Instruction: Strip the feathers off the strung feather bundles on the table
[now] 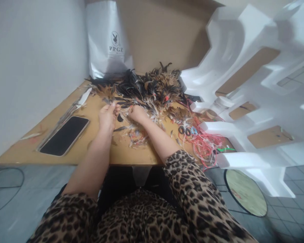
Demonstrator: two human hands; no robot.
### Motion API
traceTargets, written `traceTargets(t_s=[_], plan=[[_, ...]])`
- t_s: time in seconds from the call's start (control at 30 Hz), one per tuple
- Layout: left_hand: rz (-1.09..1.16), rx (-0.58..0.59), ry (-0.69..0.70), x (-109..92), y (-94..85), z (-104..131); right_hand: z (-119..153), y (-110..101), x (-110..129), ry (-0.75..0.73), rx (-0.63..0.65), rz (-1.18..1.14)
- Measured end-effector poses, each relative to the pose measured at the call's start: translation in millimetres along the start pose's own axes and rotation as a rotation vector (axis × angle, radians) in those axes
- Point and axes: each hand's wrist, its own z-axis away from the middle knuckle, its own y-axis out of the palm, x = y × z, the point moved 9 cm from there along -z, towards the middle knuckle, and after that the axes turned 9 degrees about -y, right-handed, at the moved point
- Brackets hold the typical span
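A brown tuft [106,91] of feathers is pinched at its lower end by the fingers of the left hand [108,115], just left of the upper centre of the frame. The right hand [138,114] is held close beside it with the fingers curled in; whether anything fine is gripped there cannot be told. Just beyond the hands, dark feathers [131,86] are heaped, and at their right a fuller brown bunch [168,86] is seen, marked by a red band [166,98] near its base, so some gathering and binding is apparently done. By contrast, no binding can be made out on the tuft, and many feathers are left loose around the hands; how many bunches are finished cannot be counted. Scraps [138,136] are strewn below the right hand. Toward the right of centre, black rings [184,131] and a blue ring [194,131] are laid beside tangled pink string [207,145]. A phone [64,136] is placed at the left of the table [27,152]. A white bag [103,44] is stood at the upper left, behind the feathers, and the right side is filled by white foam [245,160].
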Motion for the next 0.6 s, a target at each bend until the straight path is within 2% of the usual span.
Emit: traceTargets(t_s=[0.13,0.27,0.4,0.5,0.6], plan=[[-0.011,0.03,-0.06,8,2.1,-2,12,-17,-9,-0.132,-0.086,-0.348],[-0.031,0.065,-0.121,17,5.3,-1,20,-14,-27,-0.06,-0.147,-0.572],[-0.06,0.049,-0.134,21,4.0,-2,23,-11,-23,-0.079,-0.164,-0.405],[-0.07,0.054,-0.126,21,3.6,-4,20,-9,-5,-0.122,-0.102,-0.172],[-0.077,0.056,-0.124,21,3.6,-5,12,-4,7,-0.055,-0.035,0.018]])
